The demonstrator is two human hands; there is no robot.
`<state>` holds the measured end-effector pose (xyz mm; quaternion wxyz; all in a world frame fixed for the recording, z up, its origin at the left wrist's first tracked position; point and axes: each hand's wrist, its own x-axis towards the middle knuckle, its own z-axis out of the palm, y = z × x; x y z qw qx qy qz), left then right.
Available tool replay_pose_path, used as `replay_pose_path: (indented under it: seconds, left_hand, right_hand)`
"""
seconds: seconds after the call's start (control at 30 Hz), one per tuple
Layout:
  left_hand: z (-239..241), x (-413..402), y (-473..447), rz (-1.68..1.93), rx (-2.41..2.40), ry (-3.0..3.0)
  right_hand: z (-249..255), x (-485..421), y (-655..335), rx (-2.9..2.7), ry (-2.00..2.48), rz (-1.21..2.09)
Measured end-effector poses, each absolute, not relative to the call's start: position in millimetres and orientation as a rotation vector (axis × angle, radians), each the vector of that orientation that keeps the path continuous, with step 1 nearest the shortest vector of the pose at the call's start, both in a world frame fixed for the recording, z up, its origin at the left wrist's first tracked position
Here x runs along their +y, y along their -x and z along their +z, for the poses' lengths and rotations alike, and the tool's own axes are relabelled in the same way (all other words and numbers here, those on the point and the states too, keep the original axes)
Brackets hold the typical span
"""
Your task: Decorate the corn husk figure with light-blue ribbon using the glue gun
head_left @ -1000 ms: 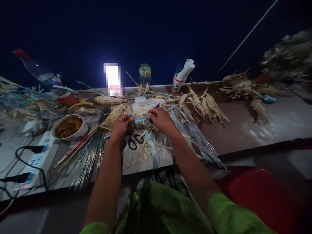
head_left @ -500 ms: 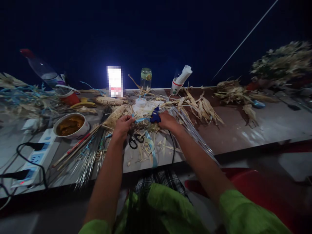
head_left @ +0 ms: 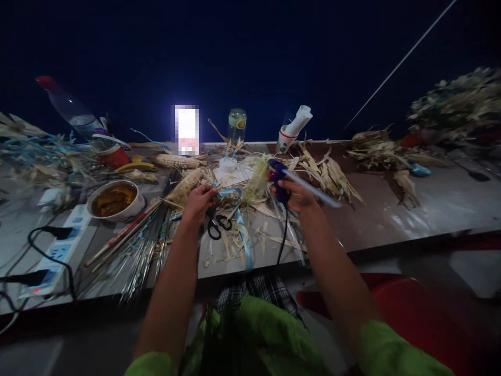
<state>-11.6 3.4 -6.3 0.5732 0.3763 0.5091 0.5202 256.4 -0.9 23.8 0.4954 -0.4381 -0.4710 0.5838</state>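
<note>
My left hand (head_left: 200,202) is closed in a pinch on the end of a light blue ribbon (head_left: 230,192). From there the ribbon bends and hangs down over the table's front edge. A dark blue hot glue gun (head_left: 277,180) is gripped in my right hand (head_left: 299,196), with a long translucent glue stick (head_left: 313,188) out of its back, blurred by motion. Its black cord (head_left: 285,235) drops toward the table edge. Between my hands lies a tuft of yellowish fibres (head_left: 256,183). Black-handled scissors (head_left: 215,227) lie just below my left hand, among husk scraps.
On the left are a bowl of brown liquid (head_left: 115,201), a power strip (head_left: 62,253) with plugs, and a bundle of thin wires (head_left: 143,261). Behind stand a lit phone (head_left: 187,130), a lidded jar (head_left: 237,125) and a paper cup (head_left: 285,140). Dry corn husks (head_left: 324,172) lie to the right.
My right hand has moved right with the glue gun, away from the ribbon, and the gun has turned. The yellowish tuft now shows. My left hand stays about where it was.
</note>
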Motion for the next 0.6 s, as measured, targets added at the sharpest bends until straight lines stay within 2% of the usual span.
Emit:
replay_pose_path:
  seconds: [0.1, 0.27, 0.43, 0.6]
  left_hand:
    - [-8.4, 4.4, 12.4, 1.215, 1.234, -0.863]
    - [0.0, 2.3, 10.1, 1.277, 1.192, -0.844]
    - [9.9, -0.8, 5.8, 1.262, 0.945, -0.802]
    - [5.3, 0.6, 7.1, 1.241, 1.101, -0.788]
  right_hand:
    - [24.7, -6.7, -250.0, -1.076, 0.9, 1.512]
    - [17.6, 1.7, -227.0, -1.185, 1.124, 1.391]
    - [11.4, 7.4, -218.9, -1.206, 1.092, 1.386]
    - [16.5, 3.5, -224.4, -1.19, 0.99, 1.449]
